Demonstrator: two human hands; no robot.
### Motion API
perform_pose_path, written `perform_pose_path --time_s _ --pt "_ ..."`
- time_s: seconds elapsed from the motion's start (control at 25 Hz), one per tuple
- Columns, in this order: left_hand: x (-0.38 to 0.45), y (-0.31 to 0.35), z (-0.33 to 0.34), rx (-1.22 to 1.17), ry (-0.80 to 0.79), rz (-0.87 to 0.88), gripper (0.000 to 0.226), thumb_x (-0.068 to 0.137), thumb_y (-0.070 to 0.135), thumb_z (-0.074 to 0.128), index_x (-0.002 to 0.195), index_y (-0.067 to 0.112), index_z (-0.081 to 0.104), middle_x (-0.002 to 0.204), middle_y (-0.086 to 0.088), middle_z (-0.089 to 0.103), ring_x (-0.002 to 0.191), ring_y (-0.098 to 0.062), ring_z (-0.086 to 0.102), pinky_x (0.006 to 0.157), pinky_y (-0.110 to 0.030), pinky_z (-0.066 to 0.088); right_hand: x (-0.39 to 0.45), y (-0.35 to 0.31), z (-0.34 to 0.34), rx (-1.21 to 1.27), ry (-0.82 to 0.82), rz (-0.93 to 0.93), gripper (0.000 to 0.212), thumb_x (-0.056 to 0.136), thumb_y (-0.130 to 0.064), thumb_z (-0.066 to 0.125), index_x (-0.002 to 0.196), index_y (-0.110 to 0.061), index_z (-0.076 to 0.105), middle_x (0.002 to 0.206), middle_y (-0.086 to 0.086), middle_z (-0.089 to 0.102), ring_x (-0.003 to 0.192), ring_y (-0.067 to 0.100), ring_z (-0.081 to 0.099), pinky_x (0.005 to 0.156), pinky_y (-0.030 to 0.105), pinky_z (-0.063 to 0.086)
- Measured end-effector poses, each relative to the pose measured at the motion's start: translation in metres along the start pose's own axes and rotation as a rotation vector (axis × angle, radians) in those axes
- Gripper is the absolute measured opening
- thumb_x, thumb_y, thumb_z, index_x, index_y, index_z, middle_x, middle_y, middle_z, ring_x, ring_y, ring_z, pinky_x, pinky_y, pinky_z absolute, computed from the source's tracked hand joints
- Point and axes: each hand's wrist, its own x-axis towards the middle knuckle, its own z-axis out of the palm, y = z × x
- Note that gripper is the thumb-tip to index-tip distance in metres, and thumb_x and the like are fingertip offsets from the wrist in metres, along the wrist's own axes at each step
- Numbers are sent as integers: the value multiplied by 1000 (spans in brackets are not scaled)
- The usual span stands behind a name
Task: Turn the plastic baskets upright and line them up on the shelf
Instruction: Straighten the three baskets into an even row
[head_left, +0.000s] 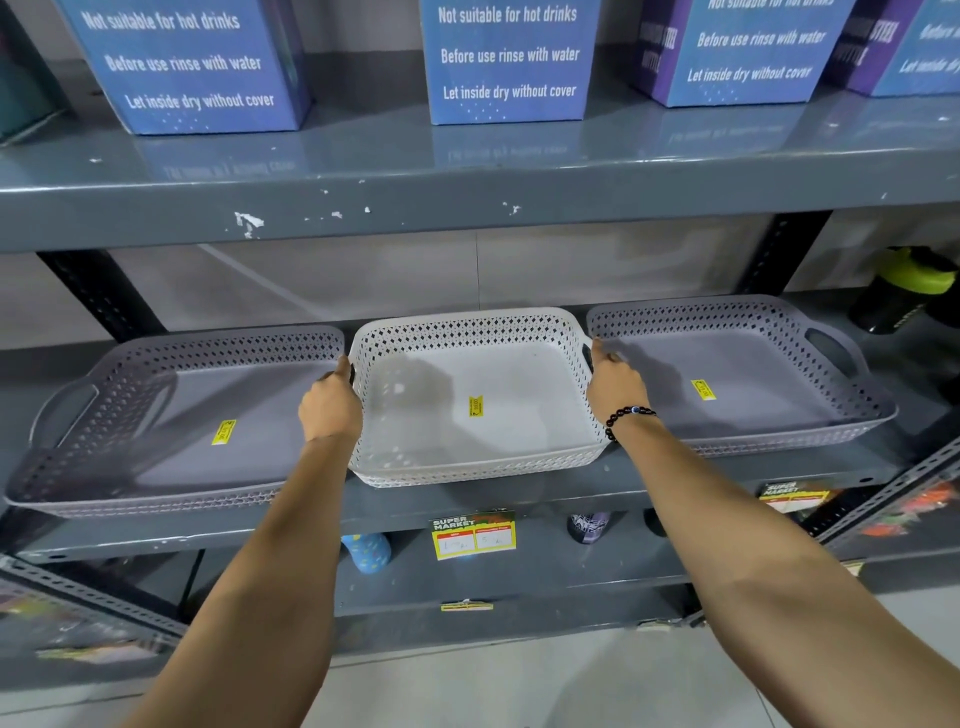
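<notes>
Three shallow perforated plastic baskets stand upright in a row on the grey metal shelf (519, 499). In the middle is the white basket (498, 436), with a grey basket (171, 415) to its left and another grey basket (748, 384) to its right. Each has a yellow sticker on its floor. My left hand (330, 402) grips the white basket's left side handle. My right hand (613, 387), a dark bead bracelet on its wrist, holds the right side handle. The white basket's front edge slightly overhangs the shelf lip.
Blue cardboard boxes (506, 62) stand on the shelf above. A black bottle with a green lid (904, 291) sits at the far right of the basket shelf. A yellow price tag (472, 535) hangs on the shelf lip; bottles stand on the shelf below.
</notes>
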Motion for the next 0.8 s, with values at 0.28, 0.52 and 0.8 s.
perform_pose_path --time_s 0.28,0.52,0.8 --pt "-7 3 -4 -22 -6 -10 59 88 -10 34 143 14 39 105 -26 66 96 -41 62 77 -44 51 -6 2 0 25 5 6 65 90 8 36 150 -6 14 113 27 62 100 37 64 81 41 53" --pt "-11 13 -5 24 -39 -1 59 90 -11 35 146 9 33 113 -25 62 104 -40 59 81 -44 49 -7 4 -1 16 5 14 63 91 8 36 150 -4 15 116 27 61 104 37 62 84 40 52" --pt "-13 14 -6 19 -34 -12 59 90 -10 34 146 10 32 113 -24 63 103 -40 60 82 -44 50 -7 5 1 20 8 17 63 92 6 36 150 -6 14 115 26 61 102 37 62 82 41 52"
